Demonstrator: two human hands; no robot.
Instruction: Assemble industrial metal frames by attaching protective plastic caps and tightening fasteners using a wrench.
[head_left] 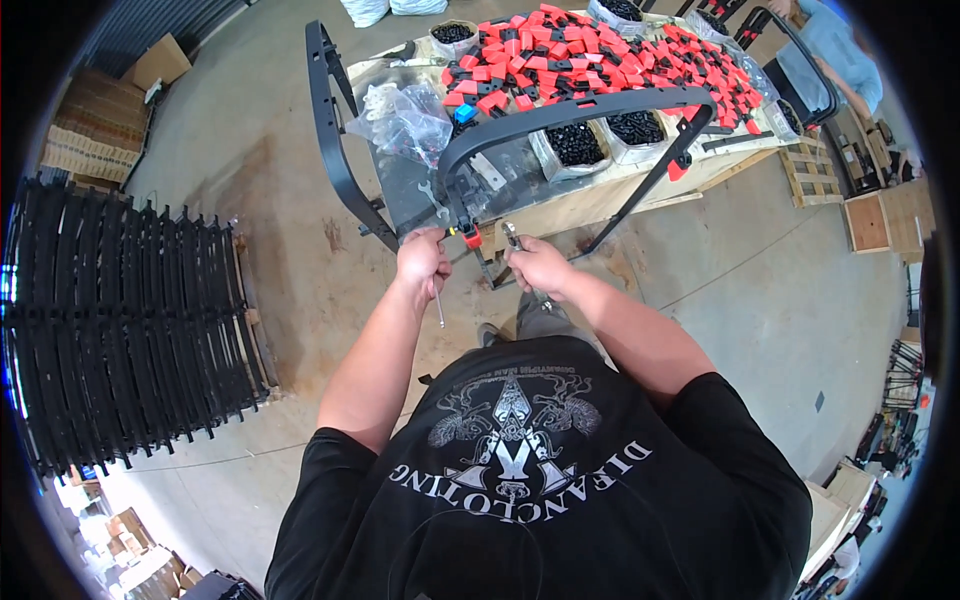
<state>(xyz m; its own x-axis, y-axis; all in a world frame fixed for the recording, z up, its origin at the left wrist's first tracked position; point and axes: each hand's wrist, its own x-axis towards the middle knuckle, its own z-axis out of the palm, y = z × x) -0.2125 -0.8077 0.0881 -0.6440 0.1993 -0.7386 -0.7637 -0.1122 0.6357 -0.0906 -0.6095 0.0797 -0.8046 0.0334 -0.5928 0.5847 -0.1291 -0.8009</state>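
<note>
My left hand [422, 260] is closed round a thin metal tool [440, 305], probably a wrench, whose shaft sticks out below the fist. Just right of its fingers, a red and black clip [472, 238] sits at the lower end of a bent black tube frame [580, 102]. My right hand [540, 267] grips a metal ratchet wrench [512, 236], its head pointing up, a short way right of the clip. Another curved black frame [335, 150] stands at the left of the table.
On the table [410, 195] lie a heap of red and black plastic parts [590, 60], a clear plastic bag [405, 122] and a loose wrench [433, 200]. Tubs of small black parts [573, 145] stand around the heap. Stacked black frames [130, 320] fill the left. A person [835, 60] works at far right.
</note>
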